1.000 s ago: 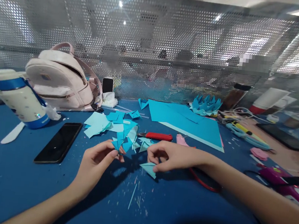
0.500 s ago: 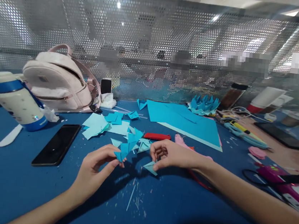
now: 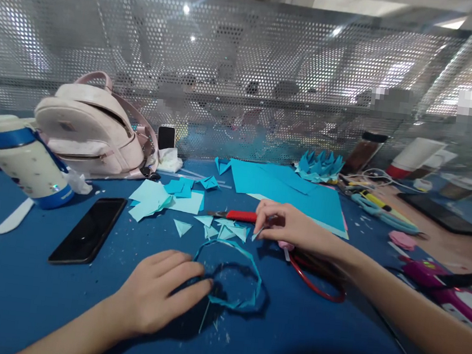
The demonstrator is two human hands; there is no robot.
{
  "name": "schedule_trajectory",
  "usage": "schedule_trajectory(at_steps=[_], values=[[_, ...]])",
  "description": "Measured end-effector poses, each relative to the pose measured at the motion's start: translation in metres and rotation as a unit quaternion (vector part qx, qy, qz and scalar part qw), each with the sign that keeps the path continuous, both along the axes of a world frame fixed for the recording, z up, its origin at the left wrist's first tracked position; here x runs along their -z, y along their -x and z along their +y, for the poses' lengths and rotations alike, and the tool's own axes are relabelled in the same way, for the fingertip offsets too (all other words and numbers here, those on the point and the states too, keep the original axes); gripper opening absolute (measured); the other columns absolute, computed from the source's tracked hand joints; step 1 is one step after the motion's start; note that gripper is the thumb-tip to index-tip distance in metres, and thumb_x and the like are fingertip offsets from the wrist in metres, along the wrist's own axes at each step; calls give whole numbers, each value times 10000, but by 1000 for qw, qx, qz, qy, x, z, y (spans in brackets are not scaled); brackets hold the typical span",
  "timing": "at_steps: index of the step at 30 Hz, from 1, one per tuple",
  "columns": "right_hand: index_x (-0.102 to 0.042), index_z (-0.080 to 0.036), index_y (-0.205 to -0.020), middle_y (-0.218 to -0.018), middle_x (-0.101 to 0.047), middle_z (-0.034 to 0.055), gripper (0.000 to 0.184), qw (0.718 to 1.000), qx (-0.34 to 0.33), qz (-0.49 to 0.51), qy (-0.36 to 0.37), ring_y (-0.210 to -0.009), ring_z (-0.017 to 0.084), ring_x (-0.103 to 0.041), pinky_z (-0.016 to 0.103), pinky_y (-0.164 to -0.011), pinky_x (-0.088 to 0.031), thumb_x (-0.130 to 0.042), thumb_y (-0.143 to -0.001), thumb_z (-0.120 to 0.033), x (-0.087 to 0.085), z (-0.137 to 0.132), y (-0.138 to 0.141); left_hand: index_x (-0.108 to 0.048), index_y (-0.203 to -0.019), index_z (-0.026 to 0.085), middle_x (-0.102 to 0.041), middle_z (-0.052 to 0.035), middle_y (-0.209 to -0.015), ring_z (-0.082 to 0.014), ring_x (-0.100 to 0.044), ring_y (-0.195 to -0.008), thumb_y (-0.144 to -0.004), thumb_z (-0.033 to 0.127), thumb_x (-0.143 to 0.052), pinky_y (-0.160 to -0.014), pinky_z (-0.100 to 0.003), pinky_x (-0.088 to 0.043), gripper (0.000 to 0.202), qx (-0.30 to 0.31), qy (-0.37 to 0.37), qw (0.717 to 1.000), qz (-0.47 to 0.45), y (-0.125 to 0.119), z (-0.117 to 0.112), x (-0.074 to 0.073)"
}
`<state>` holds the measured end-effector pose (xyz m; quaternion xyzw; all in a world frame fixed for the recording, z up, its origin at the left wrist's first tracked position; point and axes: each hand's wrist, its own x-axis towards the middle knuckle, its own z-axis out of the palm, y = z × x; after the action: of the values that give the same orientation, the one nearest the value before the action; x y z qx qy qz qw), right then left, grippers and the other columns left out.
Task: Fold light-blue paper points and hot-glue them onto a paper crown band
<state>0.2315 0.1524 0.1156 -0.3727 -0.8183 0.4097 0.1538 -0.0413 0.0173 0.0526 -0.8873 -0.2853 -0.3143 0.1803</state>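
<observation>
My left hand [image 3: 161, 293] has its fingers and thumb closed on the near-left edge of a ring of folded blue paper [image 3: 256, 284]. The ring is turned so its round opening shows, and its shadow falls on the table just beside it. My right hand [image 3: 284, 225] pinches a small light-blue folded paper triangle [image 3: 256, 235], mostly covered by the fingers. Several more pale folded triangles [image 3: 225, 232] lie beyond the ring. A red-handled craft knife [image 3: 241, 216] rests behind them, its handle end partly hidden by my right hand.
Square paper pieces [image 3: 150, 197], a phone [image 3: 88, 231], a bottle [image 3: 28, 167] and a backpack [image 3: 93, 121] are on the left. Large blue sheets [image 3: 278, 182] and a spiky paper piece [image 3: 319, 166] lie behind. Red-handled scissors [image 3: 320, 292] and a purple device [image 3: 447, 292] sit rightward.
The blue paper piece in my left hand has turned and come down, now showing as an open ring. My right hand has moved back and slightly right with a pale triangle.
</observation>
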Motion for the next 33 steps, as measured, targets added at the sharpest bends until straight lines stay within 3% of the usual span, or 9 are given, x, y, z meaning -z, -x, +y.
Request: schedule_trajectory(at_steps=[7, 15, 19, 22, 26, 29, 33], values=[[-646, -152, -681, -725, -569, -2, 244, 999, 18, -3, 32, -514, 69, -452, 234, -493, -373, -766, -706, -363, -2, -3, -1, -694, -1062, 157, -746, -125, -974, -235, -698, -920, -940, 83, -471, -819, -356, -584, 264, 14, 15, 1000, 17, 0, 2, -1], [-555, -178, -687, -601, -560, -34, 276, 996, 37, 29, 79, -490, 75, -444, 224, -490, -343, -758, -721, -361, -1, -6, 4, -675, -1043, 177, -756, -104, -1064, -238, -690, -1073, -963, 140, -492, -948, -355, -567, 202, 30, 105, 992, -61, 3, 7, -1], [-648, -162, -756, -704, -622, -10, 273, 986, 15, 88, 143, -621, 94, -514, 219, -568, -382, -798, -690, -380, 5, -7, 8, -615, -1151, 139, -755, -115, -1081, -206, -699, -1053, -995, 145, -428, -910, -302, -579, 244, 42, 104, 992, -62, 9, 11, -2], [-689, -166, -852, -792, -644, 0, 329, 968, 13, 125, 215, -709, 101, -535, 207, -600, -393, -824, -670, -405, 11, -6, 14, -640, -1011, 141, -753, -109, -1100, -198, -711, -995, -976, 108, -469, -836, -291, -587, 178, 87, 60, 994, -28, 11, 13, -2], [-715, -152, -839, -855, -678, 22, 322, 952, -92, 80, 280, -725, 98, -542, 201, -595, -394, -837, -662, -393, 14, -3, 28, -616, -848, 157, -736, -104, -1155, -173, -704, -848, -986, 109, -444, -684, -280, -543, 227, 116, 55, 992, 0, 7, 14, 0], [-721, -143, -827, -780, -670, 4, 327, 929, -184, 24, 320, -691, 89, -554, 192, -584, -396, -851, -648, -385, 17, -2, 39, -609, -837, 167, -738, -104, -1133, -162, -675, -778, -1033, 166, -324, -617, -282, -485, 345, 141, 128, 981, -37, 3, 14, 2], [-693, -141, -813, -711, -634, -28, 319, 896, -184, -7, 404, -640, 61, -564, 150, -538, -403, -868, -645, -349, 23, -2, 52, -615, -776, 187, -727, -87, -1048, -157, -659, -846, -1031, 203, -330, -696, -275, -472, 382, 171, 256, 944, -118, 2, 13, 3]])
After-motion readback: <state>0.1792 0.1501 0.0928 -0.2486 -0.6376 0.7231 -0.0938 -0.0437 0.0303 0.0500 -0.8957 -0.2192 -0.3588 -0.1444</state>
